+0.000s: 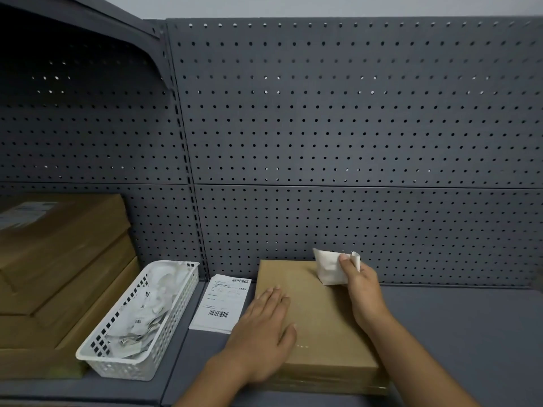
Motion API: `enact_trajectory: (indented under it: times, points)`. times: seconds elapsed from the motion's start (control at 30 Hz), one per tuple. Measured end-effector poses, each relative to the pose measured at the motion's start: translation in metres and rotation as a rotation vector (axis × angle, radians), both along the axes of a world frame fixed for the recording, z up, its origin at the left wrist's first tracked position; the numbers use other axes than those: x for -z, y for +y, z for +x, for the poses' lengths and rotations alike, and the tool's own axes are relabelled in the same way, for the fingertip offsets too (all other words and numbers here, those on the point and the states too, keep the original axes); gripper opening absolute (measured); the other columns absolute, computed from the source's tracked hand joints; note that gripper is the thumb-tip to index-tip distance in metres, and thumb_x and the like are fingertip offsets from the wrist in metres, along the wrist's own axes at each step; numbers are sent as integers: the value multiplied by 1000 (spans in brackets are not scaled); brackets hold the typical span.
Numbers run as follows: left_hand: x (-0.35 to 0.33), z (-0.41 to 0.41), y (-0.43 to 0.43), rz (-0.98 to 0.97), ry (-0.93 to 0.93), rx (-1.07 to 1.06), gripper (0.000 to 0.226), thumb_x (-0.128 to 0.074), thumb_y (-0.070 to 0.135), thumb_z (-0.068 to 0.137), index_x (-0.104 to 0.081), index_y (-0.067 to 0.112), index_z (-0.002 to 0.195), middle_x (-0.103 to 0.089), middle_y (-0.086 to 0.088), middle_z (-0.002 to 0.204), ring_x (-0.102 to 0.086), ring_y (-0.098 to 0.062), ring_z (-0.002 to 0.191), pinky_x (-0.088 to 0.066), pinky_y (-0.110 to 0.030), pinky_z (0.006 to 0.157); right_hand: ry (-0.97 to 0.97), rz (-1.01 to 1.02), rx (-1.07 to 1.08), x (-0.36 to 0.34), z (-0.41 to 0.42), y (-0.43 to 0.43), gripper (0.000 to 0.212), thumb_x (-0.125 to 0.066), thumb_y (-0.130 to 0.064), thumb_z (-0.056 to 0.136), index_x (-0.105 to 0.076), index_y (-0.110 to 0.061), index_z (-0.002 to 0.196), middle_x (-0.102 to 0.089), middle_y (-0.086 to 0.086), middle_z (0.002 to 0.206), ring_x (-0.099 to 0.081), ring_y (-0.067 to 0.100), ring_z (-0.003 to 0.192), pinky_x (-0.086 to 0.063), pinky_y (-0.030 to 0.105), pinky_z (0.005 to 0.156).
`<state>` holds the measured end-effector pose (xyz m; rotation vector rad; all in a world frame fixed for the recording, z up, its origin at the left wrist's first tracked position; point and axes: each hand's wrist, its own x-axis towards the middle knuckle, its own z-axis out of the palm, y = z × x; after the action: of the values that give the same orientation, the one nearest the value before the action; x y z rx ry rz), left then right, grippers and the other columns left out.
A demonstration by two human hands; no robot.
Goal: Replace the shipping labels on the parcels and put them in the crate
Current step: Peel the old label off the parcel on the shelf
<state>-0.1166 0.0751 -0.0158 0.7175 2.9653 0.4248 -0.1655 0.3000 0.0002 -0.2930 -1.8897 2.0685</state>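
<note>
A flat brown cardboard parcel (320,315) lies on the grey shelf in front of me. My left hand (261,333) rests flat on its left half, fingers spread. My right hand (363,292) pinches a white peeled label (330,267), lifted off the parcel's far right corner and curling at its top edge. A fresh sheet of printed shipping labels (220,304) with barcodes lies on the shelf just left of the parcel.
A white slotted basket (173,315) full of crumpled old labels stands left of the label sheet. Stacked brown cardboard boxes (58,259) fill the far left. A grey pegboard wall (352,127) rises behind. Bare grey shelf surface (464,333) extends to the right.
</note>
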Motion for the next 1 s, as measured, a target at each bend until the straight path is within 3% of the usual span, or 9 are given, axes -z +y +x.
enact_trajectory:
  times: [0.13, 0.23, 0.33, 0.43, 0.53, 0.63, 0.73, 0.9, 1.0]
  points:
    - [-1, 1, 2, -16, -7, -12, 67, -23, 52, 107, -5, 24, 165, 12, 8, 172, 17, -6, 156, 8, -30, 128, 104, -278, 111, -9, 16, 10, 22, -54, -22, 106, -66, -5, 102, -70, 14, 101, -68, 28, 93, -58, 39, 81]
    - [2, -2, -1, -16, -32, 1, 68, -24, 52, 107, -5, 23, 165, 13, 7, 171, 17, -7, 156, 7, -31, 128, 113, -217, 104, -13, 32, 16, 24, -53, -24, 107, -65, -4, 103, -70, 11, 95, -69, 24, 88, -60, 28, 66]
    - [0, -9, -6, 85, -72, 19, 67, -33, 51, 107, -12, 23, 165, 4, 15, 168, 11, -6, 156, 5, -27, 127, 60, -264, 24, -22, 45, 13, 19, -54, -20, 106, -65, -6, 99, -73, 8, 91, -72, 21, 84, -59, 31, 63]
    - [-9, -7, -5, 426, -108, -8, 51, -47, 42, 107, -39, 28, 155, -26, 26, 157, -22, 4, 150, -15, -23, 127, 26, -330, -99, -37, 55, 5, 14, -54, -16, 104, -64, -7, 101, -74, 7, 92, -72, 21, 83, -57, 36, 65]
    - [-26, 8, 4, 900, -227, -66, 41, -60, 43, 101, -56, 35, 141, -59, 23, 139, -51, 14, 126, -38, -4, 102, 36, -273, -178, -42, 61, -9, 16, -55, -16, 104, -65, -4, 105, -75, 8, 91, -72, 20, 83, -58, 33, 62]
    - [-37, 18, 13, 1160, -192, -120, 31, -73, 29, 93, -70, 28, 124, -74, 5, 115, -71, -13, 103, -52, -15, 87, 62, -162, -221, -40, 65, -27, 20, -60, -18, 101, -68, -3, 111, -75, 10, 92, -71, 21, 83, -55, 32, 67]
    - [-46, 26, 6, 1278, -135, -187, 10, -75, 17, 93, -76, 15, 103, -79, -6, 96, -72, -34, 92, -57, -35, 82, 48, -108, -294, -39, 68, -39, 19, -67, -19, 97, -71, -7, 111, -77, 7, 94, -71, 20, 87, -53, 36, 78]
    - [-51, 28, -39, 1327, -193, -325, 8, -71, 12, 96, -74, 9, 102, -79, -6, 94, -74, -16, 82, -59, -45, 82, 6, -173, -551, -41, 69, -37, 34, -74, -12, 87, -69, -2, 119, -73, 18, 109, -70, 28, 91, -60, 36, 73]
    - [-56, 25, -78, 1297, -64, -446, 6, -69, 15, 97, -73, 11, 100, -77, -1, 88, -71, -8, 75, -60, -46, 78, -23, -119, -510, -37, 66, -45, 35, -79, -11, 85, -71, -8, 119, -71, 22, 109, -67, 27, 83, -59, 45, 80]
